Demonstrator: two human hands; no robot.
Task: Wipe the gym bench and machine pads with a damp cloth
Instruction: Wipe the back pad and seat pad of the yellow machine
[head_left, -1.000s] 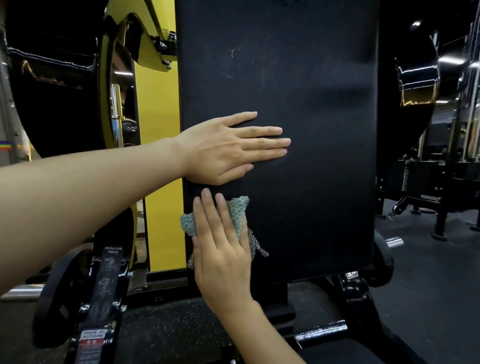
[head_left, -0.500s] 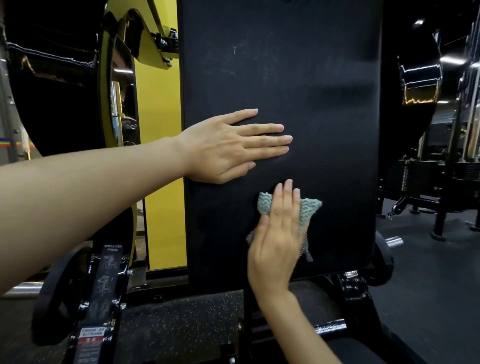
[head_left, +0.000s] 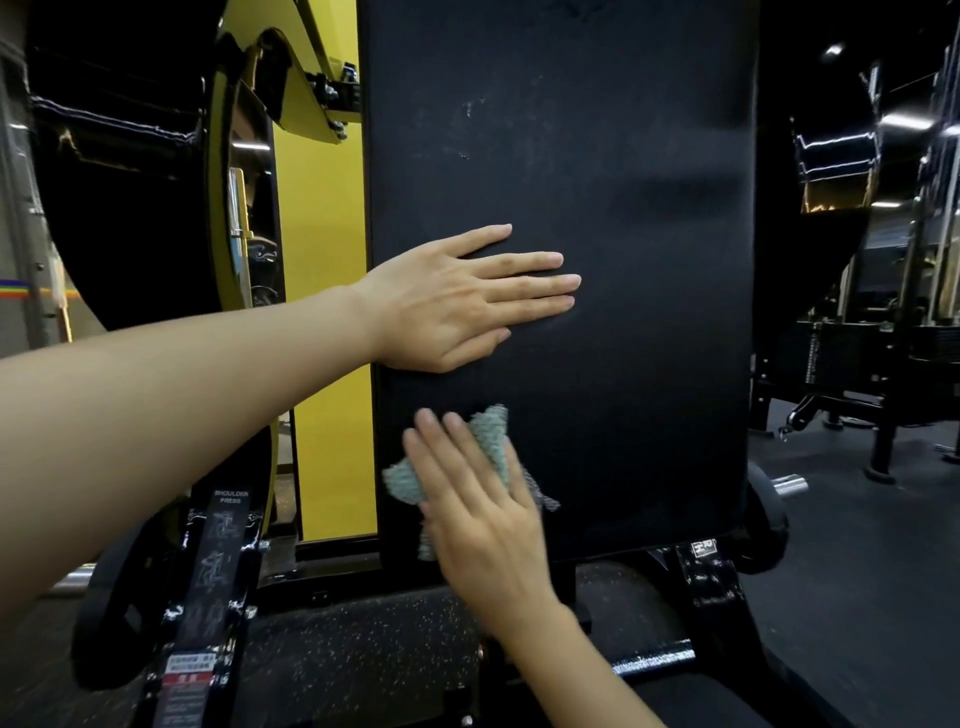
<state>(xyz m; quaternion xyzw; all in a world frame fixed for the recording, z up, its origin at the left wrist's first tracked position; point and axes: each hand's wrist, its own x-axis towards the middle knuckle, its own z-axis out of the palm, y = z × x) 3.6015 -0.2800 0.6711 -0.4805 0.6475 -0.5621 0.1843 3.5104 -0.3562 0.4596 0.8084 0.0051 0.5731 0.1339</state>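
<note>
A tall black back pad (head_left: 623, 312) of a shoulder press machine stands upright in front of me, with faint pale smears near its top. My left hand (head_left: 462, 301) lies flat on the pad near its left edge, fingers straight and pointing right. Lower down, my right hand (head_left: 478, 504) presses a teal cloth (head_left: 491, 436) flat against the pad's lower left part, fingers straight. Most of the cloth is hidden under that hand; corners stick out above and to the left.
The yellow and black machine frame (head_left: 322, 260) rises left of the pad, with a labelled black arm (head_left: 223, 561) below it. A speckled black base (head_left: 363, 649) lies under the pad. Other dark gym machines (head_left: 857, 364) stand on the floor at the right.
My right hand has slid the cloth leftward across the pad from the lower middle back toward its left edge. My left hand has stayed flat in place.
</note>
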